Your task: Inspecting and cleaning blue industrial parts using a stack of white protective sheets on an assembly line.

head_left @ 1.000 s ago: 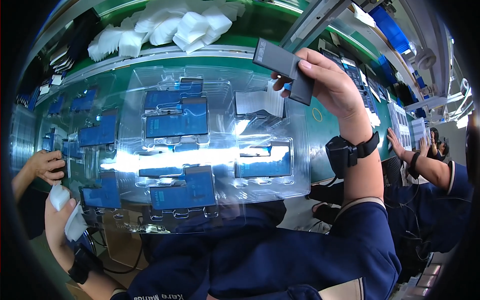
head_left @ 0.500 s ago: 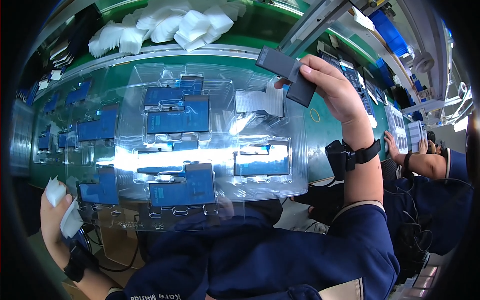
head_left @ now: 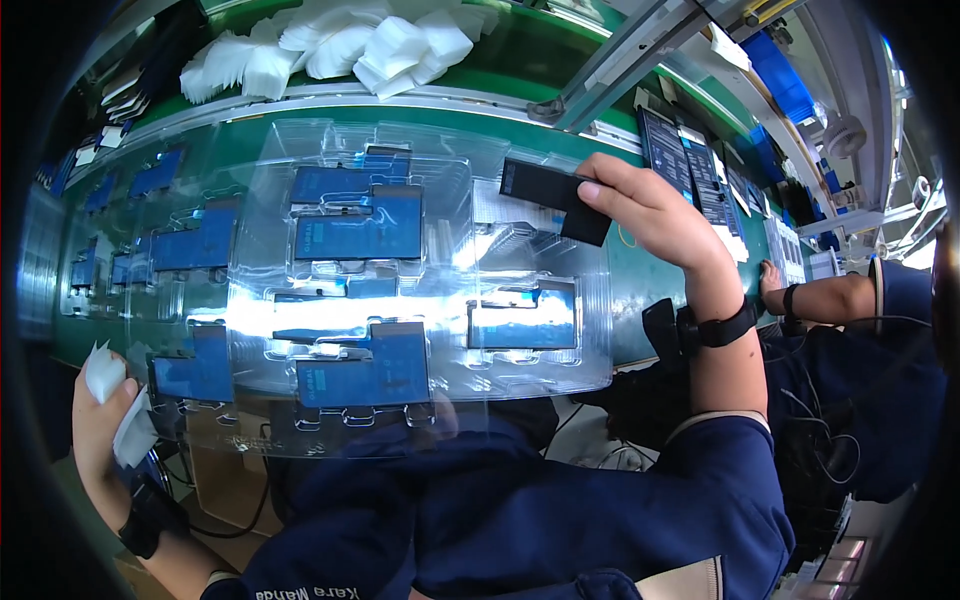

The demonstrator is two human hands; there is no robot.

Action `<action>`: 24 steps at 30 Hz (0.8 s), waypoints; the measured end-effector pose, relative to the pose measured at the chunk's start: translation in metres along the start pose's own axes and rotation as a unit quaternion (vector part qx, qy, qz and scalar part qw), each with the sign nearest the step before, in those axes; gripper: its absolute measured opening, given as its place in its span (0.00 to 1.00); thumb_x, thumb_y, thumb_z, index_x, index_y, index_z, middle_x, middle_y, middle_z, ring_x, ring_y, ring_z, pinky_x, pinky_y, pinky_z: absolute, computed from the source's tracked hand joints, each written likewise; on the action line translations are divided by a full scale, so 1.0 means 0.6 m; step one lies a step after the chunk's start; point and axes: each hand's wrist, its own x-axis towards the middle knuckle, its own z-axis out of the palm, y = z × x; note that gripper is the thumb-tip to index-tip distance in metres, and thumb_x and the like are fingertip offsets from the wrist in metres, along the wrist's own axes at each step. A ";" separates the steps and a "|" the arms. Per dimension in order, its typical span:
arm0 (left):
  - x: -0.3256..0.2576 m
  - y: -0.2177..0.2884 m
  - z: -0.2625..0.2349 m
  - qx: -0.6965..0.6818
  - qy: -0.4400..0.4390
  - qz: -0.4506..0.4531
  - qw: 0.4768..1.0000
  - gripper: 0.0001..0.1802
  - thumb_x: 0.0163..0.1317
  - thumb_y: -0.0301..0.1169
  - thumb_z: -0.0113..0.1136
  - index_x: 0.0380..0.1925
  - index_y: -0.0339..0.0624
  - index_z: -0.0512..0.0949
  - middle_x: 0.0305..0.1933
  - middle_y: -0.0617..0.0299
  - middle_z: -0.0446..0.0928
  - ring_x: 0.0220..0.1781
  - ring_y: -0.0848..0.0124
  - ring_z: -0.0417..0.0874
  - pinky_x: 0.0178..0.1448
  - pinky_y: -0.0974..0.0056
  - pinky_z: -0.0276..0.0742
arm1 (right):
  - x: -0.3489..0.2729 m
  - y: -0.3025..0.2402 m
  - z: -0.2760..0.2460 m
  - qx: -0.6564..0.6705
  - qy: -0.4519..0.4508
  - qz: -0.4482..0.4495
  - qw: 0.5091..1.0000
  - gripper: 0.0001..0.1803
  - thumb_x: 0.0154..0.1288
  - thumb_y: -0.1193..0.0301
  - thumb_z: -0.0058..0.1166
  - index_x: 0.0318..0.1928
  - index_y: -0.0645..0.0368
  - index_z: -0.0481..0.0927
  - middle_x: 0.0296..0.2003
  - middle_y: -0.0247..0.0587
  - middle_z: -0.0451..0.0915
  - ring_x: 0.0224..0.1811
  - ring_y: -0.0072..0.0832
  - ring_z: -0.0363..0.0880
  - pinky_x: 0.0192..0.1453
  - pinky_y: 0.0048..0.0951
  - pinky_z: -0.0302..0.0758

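My right hand [head_left: 650, 210] pinches a black L-shaped battery [head_left: 550, 195] between thumb and fingers, above the far right part of a clear plastic tray [head_left: 595, 360]. Beneath that battery, a white textured sheet [head_left: 490, 203] partly shows in a tray pocket. Blue-faced L-shaped batteries sit in other pockets, among them one at the far middle [head_left: 360, 232], one at the near middle [head_left: 365, 375] and one at the right [head_left: 525, 318]. At the tray's near left corner my left hand [head_left: 100, 405] is closed on folded white sheets [head_left: 133, 430].
Piles of white sheets [head_left: 400, 55] lie on the shelf behind the green bench. Another clear tray with batteries [head_left: 195, 245] is at the left. A metal post [head_left: 630, 60] rises at the far right, near dark panels [head_left: 670, 150]. A co-worker's arm [head_left: 830, 298] reaches in at the right.
My right hand has lowered the battery toward the tray's far right pocket, moving it slightly left and nearer. My left hand has barely shifted. The co-worker's arm has moved left.
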 end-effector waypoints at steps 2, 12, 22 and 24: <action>-0.003 0.002 0.005 -0.006 0.038 0.008 0.999 0.16 0.54 0.31 0.63 0.41 0.40 0.71 0.33 0.68 0.70 0.35 0.80 0.71 0.39 0.73 0.69 | 0.004 -0.002 -0.001 -0.015 0.075 -0.031 0.997 0.13 0.71 0.65 0.44 0.43 0.64 0.73 0.29 0.40 0.77 0.34 0.26 0.72 0.44 0.27 0.69; 0.001 -0.005 0.000 0.004 0.022 0.005 1.000 0.17 0.54 0.30 0.61 0.42 0.39 0.71 0.34 0.67 0.70 0.35 0.80 0.70 0.40 0.72 0.68 | 0.000 -0.010 0.025 0.098 0.003 -0.029 0.995 0.12 0.71 0.65 0.45 0.42 0.63 0.73 0.35 0.33 0.72 0.40 0.21 0.68 0.48 0.22 0.65; 0.003 -0.011 -0.005 0.009 0.005 0.029 1.000 0.17 0.54 0.32 0.63 0.41 0.39 0.70 0.34 0.68 0.69 0.35 0.80 0.69 0.39 0.72 0.68 | -0.003 0.003 0.017 0.047 0.148 -0.061 0.986 0.11 0.67 0.71 0.51 0.46 0.63 0.78 0.40 0.38 0.79 0.41 0.23 0.75 0.46 0.24 0.71; 0.005 -0.015 -0.007 0.010 0.009 0.031 0.999 0.18 0.54 0.32 0.63 0.42 0.39 0.70 0.34 0.67 0.69 0.35 0.80 0.69 0.39 0.73 0.68 | 0.002 0.009 0.038 -0.184 0.184 -0.190 0.947 0.14 0.59 0.77 0.54 0.48 0.60 0.79 0.48 0.44 0.79 0.49 0.36 0.78 0.51 0.30 0.73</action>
